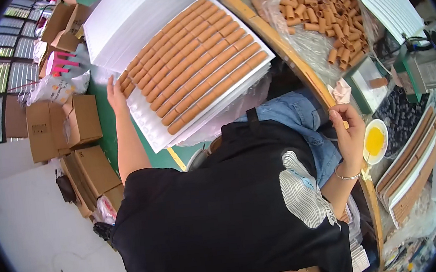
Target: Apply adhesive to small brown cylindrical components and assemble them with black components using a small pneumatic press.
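Tubes (195, 59) are lining the tray (148, 122), upper centre, left hand (117, 98) lying unclenched at its edge; right hand (349, 127) is curling, grip unclear, by the yellow-filled bowl (385, 136).

Workshop, rows of brown tubes (198, 68), wood-edged bench (286, 49), cardboard boxes (86, 117), green floor (107, 133)

Tubes (195, 64): plain orange-brown
Tray (145, 121) under them: white
Loose tubes (341, 27), far right: the same orange-brown
Bowl (371, 159), right: white, with bright yellow contents (374, 141)
Shirt (220, 214), near: black, with a white print (302, 196) of thin dark wavy lines
Jeans (291, 110): faded blue
Desk edge (283, 48): yellowish wood tone
Floor (103, 102), left: green
Boxes (94, 169), left: cardboard brown
Stool (58, 62), far left: hot pink
Wall (24, 196), left: pale, near white
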### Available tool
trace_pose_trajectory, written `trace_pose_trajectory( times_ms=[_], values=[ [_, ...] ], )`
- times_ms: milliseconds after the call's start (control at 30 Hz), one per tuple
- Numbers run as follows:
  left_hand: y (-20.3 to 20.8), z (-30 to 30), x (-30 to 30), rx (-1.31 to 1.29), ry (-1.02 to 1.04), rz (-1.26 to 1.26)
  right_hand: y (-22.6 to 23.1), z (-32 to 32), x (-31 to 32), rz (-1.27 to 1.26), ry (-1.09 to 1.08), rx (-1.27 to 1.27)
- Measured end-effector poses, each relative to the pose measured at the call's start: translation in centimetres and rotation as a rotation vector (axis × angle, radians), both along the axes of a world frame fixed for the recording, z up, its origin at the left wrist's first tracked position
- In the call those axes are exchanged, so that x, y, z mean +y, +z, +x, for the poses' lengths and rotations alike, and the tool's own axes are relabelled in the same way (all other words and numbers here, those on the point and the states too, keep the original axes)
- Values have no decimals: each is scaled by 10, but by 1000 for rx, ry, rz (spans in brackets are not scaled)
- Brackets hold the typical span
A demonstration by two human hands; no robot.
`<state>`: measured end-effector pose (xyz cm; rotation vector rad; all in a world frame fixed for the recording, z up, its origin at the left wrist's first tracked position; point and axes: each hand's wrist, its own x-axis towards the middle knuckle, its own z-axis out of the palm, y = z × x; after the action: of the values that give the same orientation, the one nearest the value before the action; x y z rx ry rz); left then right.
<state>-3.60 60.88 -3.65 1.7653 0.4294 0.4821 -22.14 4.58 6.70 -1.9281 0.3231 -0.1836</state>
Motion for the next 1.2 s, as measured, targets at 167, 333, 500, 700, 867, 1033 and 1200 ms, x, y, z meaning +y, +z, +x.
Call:
trace_pose_trajectory(
  times_ms=[167, 333, 500, 700, 867, 1033, 1200],
  values=[
    [-50, 17, 41, 112, 17, 223, 1, -24, -33, -71, -195, -78],
    [-33, 16, 119, 110, 191, 673, -11, -58, -125, -164, -784, -281],
    [52, 76, -147, -252, -206, 755, -50, -92, -218, -725, -797, 77],
    [67, 89, -410, -425, -1238, 545, -49, -22, -243, -625, -821, 650],
    [57, 82, -513, -212, -1322, 843, -47, 6, -252, -600, -914, 735],
    [54, 54, -536, -67, -1325, 887, -49, 10, -251, -523, -842, 770],
    [46, 39, -520, -48, -1402, 271, -56, 2, -253, -428, -846, 669]
  ],
)
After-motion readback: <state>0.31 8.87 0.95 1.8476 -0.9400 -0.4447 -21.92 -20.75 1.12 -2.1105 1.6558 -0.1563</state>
